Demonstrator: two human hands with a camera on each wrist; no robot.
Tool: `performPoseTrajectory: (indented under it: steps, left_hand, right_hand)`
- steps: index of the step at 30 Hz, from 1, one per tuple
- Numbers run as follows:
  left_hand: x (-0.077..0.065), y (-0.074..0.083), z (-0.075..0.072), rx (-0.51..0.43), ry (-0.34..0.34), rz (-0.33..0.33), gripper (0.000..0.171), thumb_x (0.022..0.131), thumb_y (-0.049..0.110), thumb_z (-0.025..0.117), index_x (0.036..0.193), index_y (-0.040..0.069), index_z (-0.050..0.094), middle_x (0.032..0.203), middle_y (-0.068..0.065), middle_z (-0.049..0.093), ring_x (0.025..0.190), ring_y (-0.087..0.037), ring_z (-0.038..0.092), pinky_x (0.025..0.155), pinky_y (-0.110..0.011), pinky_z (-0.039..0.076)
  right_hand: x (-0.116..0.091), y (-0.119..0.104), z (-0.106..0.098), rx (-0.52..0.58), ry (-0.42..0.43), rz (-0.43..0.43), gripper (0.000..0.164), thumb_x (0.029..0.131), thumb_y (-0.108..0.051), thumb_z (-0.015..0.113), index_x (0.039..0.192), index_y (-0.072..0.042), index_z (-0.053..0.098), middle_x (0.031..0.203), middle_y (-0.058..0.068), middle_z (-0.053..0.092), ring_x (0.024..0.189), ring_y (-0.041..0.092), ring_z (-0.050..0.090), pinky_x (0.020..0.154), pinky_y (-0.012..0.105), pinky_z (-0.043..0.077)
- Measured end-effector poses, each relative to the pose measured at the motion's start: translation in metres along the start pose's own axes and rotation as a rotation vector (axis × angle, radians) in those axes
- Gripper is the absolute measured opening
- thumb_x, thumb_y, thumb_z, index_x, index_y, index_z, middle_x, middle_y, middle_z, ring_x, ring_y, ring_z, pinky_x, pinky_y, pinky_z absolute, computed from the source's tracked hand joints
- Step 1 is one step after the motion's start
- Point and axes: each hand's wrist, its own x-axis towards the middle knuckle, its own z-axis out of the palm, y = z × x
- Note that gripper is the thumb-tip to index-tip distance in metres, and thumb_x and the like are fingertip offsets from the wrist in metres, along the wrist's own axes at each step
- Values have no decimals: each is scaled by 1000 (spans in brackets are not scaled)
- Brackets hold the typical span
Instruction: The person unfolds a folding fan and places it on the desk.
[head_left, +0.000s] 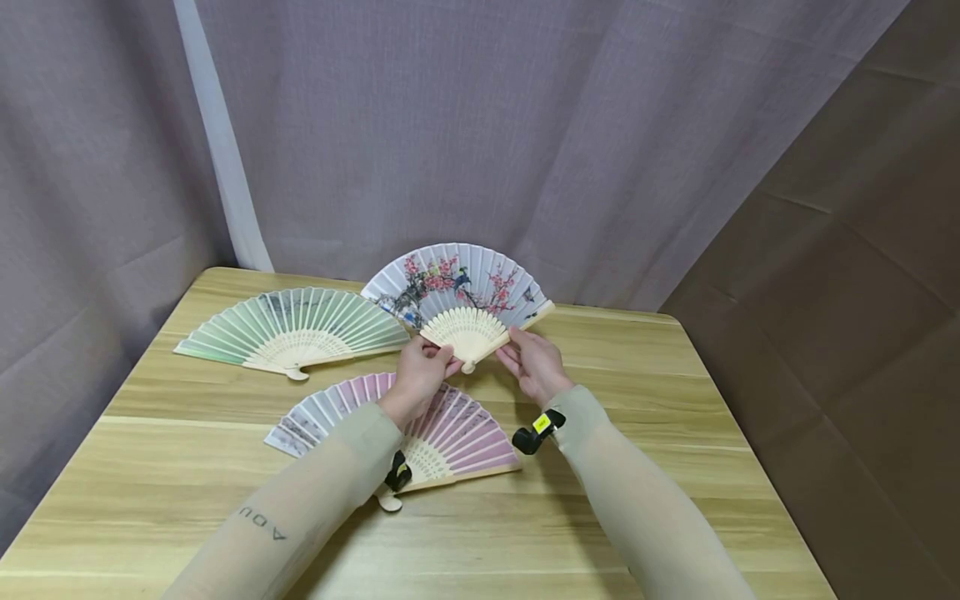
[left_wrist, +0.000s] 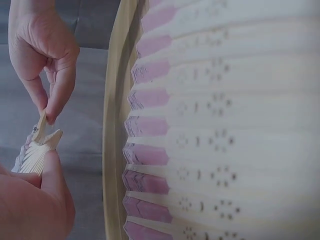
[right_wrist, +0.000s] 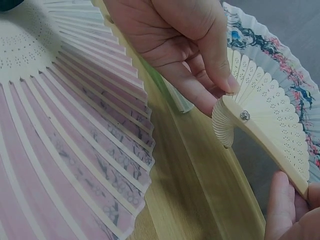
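Both hands hold up a spread white folding fan [head_left: 480, 279] with pink blossoms and a blue bird, near the table's back edge. My left hand [head_left: 420, 372] pinches it between thumb and fingers at the lower left, close to the pivot. At the lower right, my right hand [head_left: 537, 365] pinches the outer wooden guard stick. In the right wrist view, the left hand [right_wrist: 172, 42] grips the ribs by the metal rivet, with the right hand [right_wrist: 295, 215] farther along the guard. A spread pink folding fan [head_left: 476, 429] lies beneath the left forearm, which partly hides it.
A green folding fan [head_left: 352, 321] lies spread on the wooden table [head_left: 637, 500], left of the held fan. Grey-purple curtains [head_left: 465, 125] hang behind and to the left; a brown cloth [head_left: 847, 275] rises at the right. Black wrist cameras [head_left: 536, 432] sit on both forearms.
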Motion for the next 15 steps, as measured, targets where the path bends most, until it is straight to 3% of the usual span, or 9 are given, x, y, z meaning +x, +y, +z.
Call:
performPoseTrajectory:
  steps: [9,15]
  left_hand:
    - [-1,3,0,-38,49,-9,32,97,-2,53,126,-8,42,111,-25,52,99,-34,63,82,-22,58]
    - [-1,4,1,-69,70,-3,30,97,-2,53,126,-7,44,109,-23,51,94,-29,63,82,-23,58]
  right_hand:
    - [-1,0,2,48,-9,1,31,98,-11,58,126,2,53,102,11,64,84,14,66,85,25,57]
    - [-2,1,3,58,-20,-6,32,99,-11,55,127,3,51,108,12,63,89,16,65,88,26,56]
